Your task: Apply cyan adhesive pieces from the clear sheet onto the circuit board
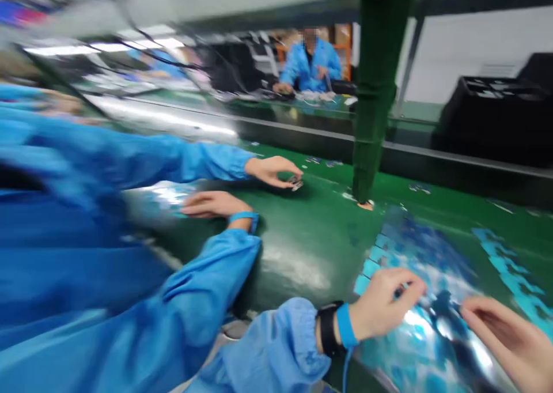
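Reaching across the left of the frame, a co-worker's blue sleeve (129, 162) ends in a hand (272, 170) whose fingers curl down around a small dark part (296, 182) on the green table (311, 237). That person's other hand (211, 204) lies flat and palm-down just in front, with a blue band at the wrist.

Nearer the camera, the wearer's left hand (384, 303) comes in from the bottom centre, with a black watch and a blue wrist strap (345, 325) at the cuff. Its fingers are bent and drawn together, the tips pressing down on a glossy blue-patterned sheet (415, 260); blur hides whether they pinch anything small. The sheet lies flat on the table, its long axis running from the far middle of the bench towards the lower right corner of the frame, so its near end points at the wearer. It passes under both hands, and the left fingertips rest on its left half.

The wearer's right hand (514, 341) enters at the lower right, fingers stretched out side by side and pointing left towards the other hand, over the sheet's right part; whether they touch it cannot be told. A small dark, blurred patch (444, 303) sits on the sheet between the 2 hands.

Further back stand a green post (375, 93), black trays (496, 116) and another seated person in blue (311, 64).
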